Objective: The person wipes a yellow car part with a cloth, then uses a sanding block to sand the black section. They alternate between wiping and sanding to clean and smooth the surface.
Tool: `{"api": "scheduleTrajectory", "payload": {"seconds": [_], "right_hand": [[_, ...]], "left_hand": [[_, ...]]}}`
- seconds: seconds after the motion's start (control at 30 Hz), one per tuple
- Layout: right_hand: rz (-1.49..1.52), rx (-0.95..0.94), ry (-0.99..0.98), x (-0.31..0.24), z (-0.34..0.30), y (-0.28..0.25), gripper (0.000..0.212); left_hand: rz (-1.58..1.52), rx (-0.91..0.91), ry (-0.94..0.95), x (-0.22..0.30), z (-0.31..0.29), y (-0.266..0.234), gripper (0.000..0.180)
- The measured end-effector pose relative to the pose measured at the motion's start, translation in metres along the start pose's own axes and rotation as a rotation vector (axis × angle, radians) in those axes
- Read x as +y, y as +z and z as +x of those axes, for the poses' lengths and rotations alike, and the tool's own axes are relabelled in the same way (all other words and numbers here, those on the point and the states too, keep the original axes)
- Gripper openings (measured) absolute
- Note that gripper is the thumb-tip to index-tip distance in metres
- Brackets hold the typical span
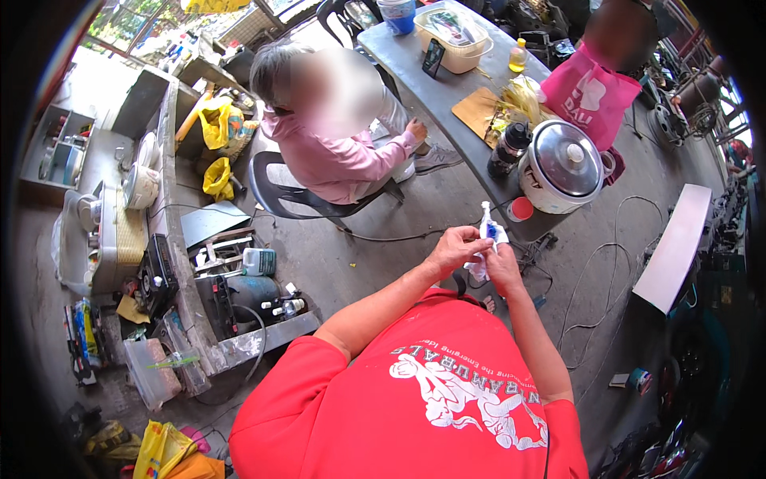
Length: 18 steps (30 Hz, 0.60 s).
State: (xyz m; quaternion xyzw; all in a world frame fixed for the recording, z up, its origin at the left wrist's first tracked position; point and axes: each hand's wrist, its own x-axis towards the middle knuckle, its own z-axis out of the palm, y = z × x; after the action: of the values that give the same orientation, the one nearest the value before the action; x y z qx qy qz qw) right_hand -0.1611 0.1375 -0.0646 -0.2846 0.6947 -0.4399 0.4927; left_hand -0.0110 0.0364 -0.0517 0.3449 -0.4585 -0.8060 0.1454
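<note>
In front of my red shirt, both hands meet around a small white-and-blue bottle (486,217) with a narrow top that points away from me. The fingers of my left hand (456,249) pinch it from the left. My right hand (504,269) closes around its lower part from the right. A crumpled white cloth or tissue (476,271) is bunched between the hands and hangs below them. My fingers partly cover the bottle and cloth, so exactly which fingers grip which is hard to see. Just beyond my hands, a red-lidded tub (519,209) sits at the table corner.
The grey table (431,89) carries a large lidded pot (565,166), a dark bottle (508,148), a cutting board (476,112) and a plastic bin (453,40). A person in pink (335,152) sits at left; another stands behind a pink bag (591,96). Cables (590,275) cross the floor.
</note>
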Motion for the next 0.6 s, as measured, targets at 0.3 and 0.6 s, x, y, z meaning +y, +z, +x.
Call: {"api": "scheduleTrajectory", "payload": {"seconds": [0.3, 0.6], "right_hand": [[0.253, -0.167, -0.039, 0.000, -0.017, -0.009, 0.034], [0.729, 0.008, 0.253, 0.005, -0.009, -0.017, 0.038]], "left_hand": [[-0.071, 0.093, -0.150, -0.007, 0.002, -0.001, 0.021], [-0.063, 0.031, -0.214, -0.013, 0.002, 0.004, 0.017]]}}
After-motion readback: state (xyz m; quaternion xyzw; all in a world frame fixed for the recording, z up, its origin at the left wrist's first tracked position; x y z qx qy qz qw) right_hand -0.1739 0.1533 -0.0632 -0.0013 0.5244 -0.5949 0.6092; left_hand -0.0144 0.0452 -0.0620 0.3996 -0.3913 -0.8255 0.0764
